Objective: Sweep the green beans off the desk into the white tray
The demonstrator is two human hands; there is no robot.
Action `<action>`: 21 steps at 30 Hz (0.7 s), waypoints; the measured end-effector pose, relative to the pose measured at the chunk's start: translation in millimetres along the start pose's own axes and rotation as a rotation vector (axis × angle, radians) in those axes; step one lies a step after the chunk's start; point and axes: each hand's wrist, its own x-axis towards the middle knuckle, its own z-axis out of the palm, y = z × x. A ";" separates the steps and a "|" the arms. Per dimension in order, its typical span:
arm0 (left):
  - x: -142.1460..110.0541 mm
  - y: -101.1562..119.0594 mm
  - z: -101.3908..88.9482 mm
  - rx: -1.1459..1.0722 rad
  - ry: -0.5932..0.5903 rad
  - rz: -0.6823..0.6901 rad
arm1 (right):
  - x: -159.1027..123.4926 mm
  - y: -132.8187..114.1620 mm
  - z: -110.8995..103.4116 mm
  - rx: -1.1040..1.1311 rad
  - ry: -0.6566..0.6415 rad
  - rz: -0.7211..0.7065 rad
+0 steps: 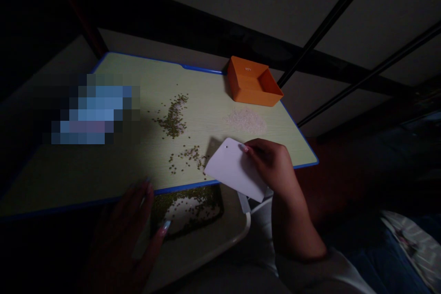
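Observation:
My right hand (275, 165) grips a white plastic scraper card (234, 172) at the near edge of a pale green table with a blue rim (103, 165). Small green beans (174, 117) lie scattered on the table, with a smaller patch (188, 156) just left of the card. A little heap of white rice (246, 120) lies behind the card. My left hand (138, 220) curls around the side of a dark tray (188, 211) held below the table edge, with beans and some white grains in it.
An orange open box (253, 81) stands at the table's far right edge. A blurred blue patch (93, 112) covers the left part of the table. Dark rails cross behind. Blue and patterned cloth (406, 239) lies at the lower right.

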 end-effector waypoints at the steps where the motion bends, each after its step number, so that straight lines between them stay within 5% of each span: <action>1: -0.2 -0.3 0.2 -0.001 0.000 0.003 | -0.1 0.1 0.0 0.005 -0.004 -0.001; 14: -1.4 -3.2 0.5 0.009 0.001 0.036 | -1.4 -5.4 0.1 0.037 -0.078 -0.036; 21: 0.2 -1.1 1.6 0.008 0.005 0.038 | -2.4 -2.3 -4.4 0.027 -0.015 -0.017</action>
